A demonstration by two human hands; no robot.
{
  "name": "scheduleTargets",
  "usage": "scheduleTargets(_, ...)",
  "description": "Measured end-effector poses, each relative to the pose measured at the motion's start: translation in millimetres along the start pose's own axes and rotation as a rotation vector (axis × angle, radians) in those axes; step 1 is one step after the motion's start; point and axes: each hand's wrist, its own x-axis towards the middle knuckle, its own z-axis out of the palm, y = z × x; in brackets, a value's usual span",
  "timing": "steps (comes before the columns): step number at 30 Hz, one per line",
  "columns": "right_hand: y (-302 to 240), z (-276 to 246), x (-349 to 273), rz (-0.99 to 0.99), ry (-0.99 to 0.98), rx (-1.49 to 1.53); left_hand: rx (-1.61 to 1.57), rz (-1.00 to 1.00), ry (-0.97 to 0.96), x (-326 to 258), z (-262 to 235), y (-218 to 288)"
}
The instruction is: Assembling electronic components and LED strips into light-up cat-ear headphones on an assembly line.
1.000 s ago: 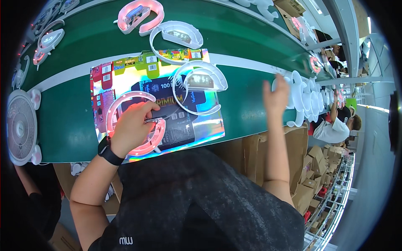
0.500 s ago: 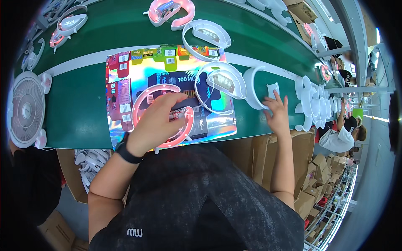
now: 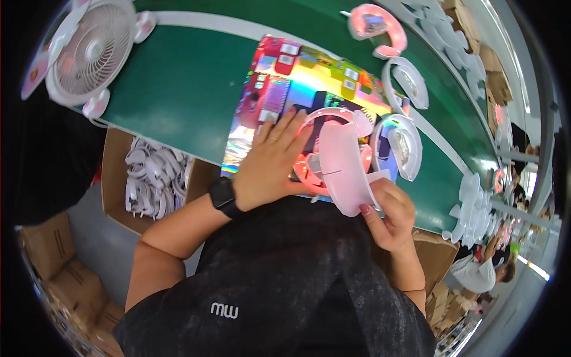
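My left hand (image 3: 273, 157) lies with fingers stretched out over a shiny printed cardboard sheet (image 3: 238, 140), against the left side of a C-shaped ring (image 3: 308, 178) lit pinkish red. Closed on the lower end of a wide, curved white plastic cover (image 3: 340, 160) is my right hand (image 3: 389, 217). The cover stands over the ring and hides much of it; whether the two touch, I cannot tell. Just right of them rests a white half-ring housing (image 3: 404, 146) with a pale insert.
Another white housing (image 3: 410, 86) and a lit ring part (image 3: 380, 27) lie farther back on the green bench (image 3: 184, 77). A white fan (image 3: 92, 50) stands at left. Below is a carton (image 3: 113, 190) of white parts. White covers (image 3: 473, 208) cluster at right, near another person (image 3: 476, 273).
My right hand has picked up the white cover and brought it left over the lit ring. My left hand now lies flatter at the ring's left side. The view has turned.
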Motion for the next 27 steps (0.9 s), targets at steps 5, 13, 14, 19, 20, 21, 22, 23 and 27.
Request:
scheduleTargets(5, 6, 15, 12, -0.107, -0.046, -0.173, -0.033, -0.084, 0.13, -9, 13, 5)
scheduleTargets(13, -1, 36, 20, -0.073, -0.331, -0.604, -0.07, -0.114, 0.207, -10, 18, 3)
scheduleTargets(14, -1, 34, 22, -0.073, -0.333, -0.606, -0.074, -0.115, 0.202, -10, 17, 3)
scheduleTargets(19, -2, 28, 30, -0.16, -0.392, -0.593, -0.056, -0.105, 0.194, -9, 18, 3)
scheduleTargets(20, 2, 29, 29, -0.156, -0.388, -0.594, -0.038, -0.111, 0.2, -8, 20, 3)
scheduleTargets(21, 8, 31, 27, -0.146, -0.48, -0.642, -0.021, -0.117, 0.206, -8, 21, 3)
scheduleTargets(22, 12, 31, 26, -0.134, -0.569, -0.69, -0.019, -0.107, 0.202, -8, 20, 3)
scheduleTargets(23, 10, 30, 25, -0.124, -0.559, -0.692, 0.002, -0.083, 0.186, -8, 18, 3)
scheduleTargets(27, -8, 13, 22, -0.2, -0.442, -0.561, -0.134, -0.006, 0.035, -21, -16, 0)
